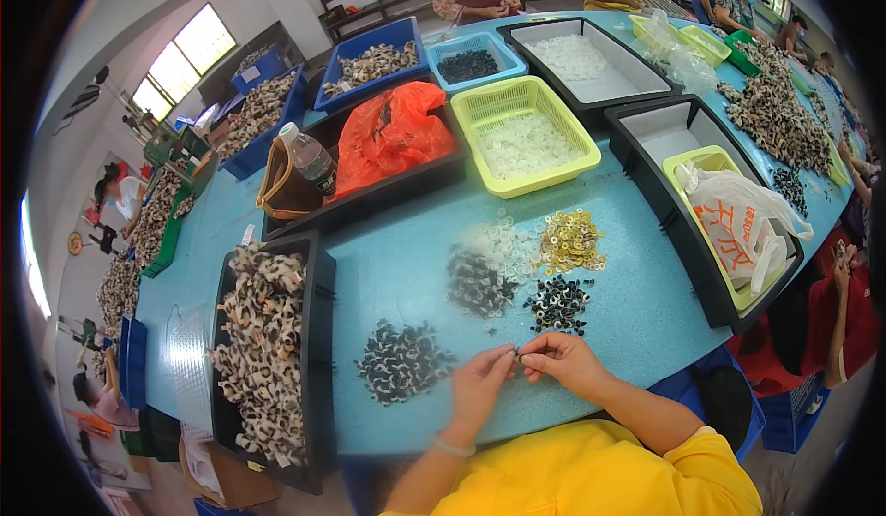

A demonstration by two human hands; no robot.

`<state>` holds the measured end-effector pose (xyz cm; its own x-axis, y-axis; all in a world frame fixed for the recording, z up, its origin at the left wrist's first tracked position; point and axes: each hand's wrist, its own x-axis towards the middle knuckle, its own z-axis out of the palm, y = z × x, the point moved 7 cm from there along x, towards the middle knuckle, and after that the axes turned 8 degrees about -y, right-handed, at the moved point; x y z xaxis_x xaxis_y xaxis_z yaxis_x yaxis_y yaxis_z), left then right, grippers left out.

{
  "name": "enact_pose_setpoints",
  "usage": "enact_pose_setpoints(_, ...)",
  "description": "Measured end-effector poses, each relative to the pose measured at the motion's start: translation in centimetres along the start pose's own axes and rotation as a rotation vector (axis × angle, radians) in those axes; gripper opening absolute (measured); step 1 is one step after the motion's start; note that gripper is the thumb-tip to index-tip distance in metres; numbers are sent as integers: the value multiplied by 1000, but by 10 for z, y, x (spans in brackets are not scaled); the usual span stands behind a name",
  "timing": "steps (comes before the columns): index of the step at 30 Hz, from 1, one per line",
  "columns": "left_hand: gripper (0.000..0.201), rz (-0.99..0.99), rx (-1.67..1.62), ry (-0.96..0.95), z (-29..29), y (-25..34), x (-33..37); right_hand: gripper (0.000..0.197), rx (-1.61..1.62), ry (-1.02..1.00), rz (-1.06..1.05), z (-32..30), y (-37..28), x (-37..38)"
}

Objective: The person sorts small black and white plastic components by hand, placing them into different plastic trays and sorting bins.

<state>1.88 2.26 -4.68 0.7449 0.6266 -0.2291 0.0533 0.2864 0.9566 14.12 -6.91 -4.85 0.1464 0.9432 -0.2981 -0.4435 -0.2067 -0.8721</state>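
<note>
My left hand (482, 385) and my right hand (570, 365) meet close to the table's near edge. Both are closed in a pinch, fingertips almost touching, on a small dark part (519, 354) mostly hidden by the fingers. Just beyond them lies a pile of small black pieces (557, 305). Yellow washer-like rings (571, 242) and clear whitish discs (509, 244) are heaped farther off. A grey-black pile (475, 283) sits beside those discs. Left of my left hand spreads a heap of small black-and-white pieces (404, 362).
A black tray (320, 350) full of brown-and-white fuzzy pieces stands at left. A yellow basket (535, 184) holds clear discs. Behind the left tray, another black tray holds a red plastic bag (388, 128) and a bottle (309, 158). A white bag (748, 230) lies at right. Other people sit around the table.
</note>
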Motion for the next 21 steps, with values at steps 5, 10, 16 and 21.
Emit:
enact_pose_setpoints(5, 30, -1, -73, 4, 7, -8, -8, 13, -3, 71, -65, -3, 5, 0)
enact_pose_setpoints(10, 41, -93, -331, -24, 17, -23, -12, 12, -104, 122, -128, 0, 5, -5)
enact_pose_setpoints(16, 28, -89, -182, 67, -6, -23, -5, 13, -210, 75, -241, 3, -19, -12)
enact_pose_setpoints(21, 21, 377, 647, 108, -35, 39, -13, 20, -1011, 405, -557, -59, -92, -23)
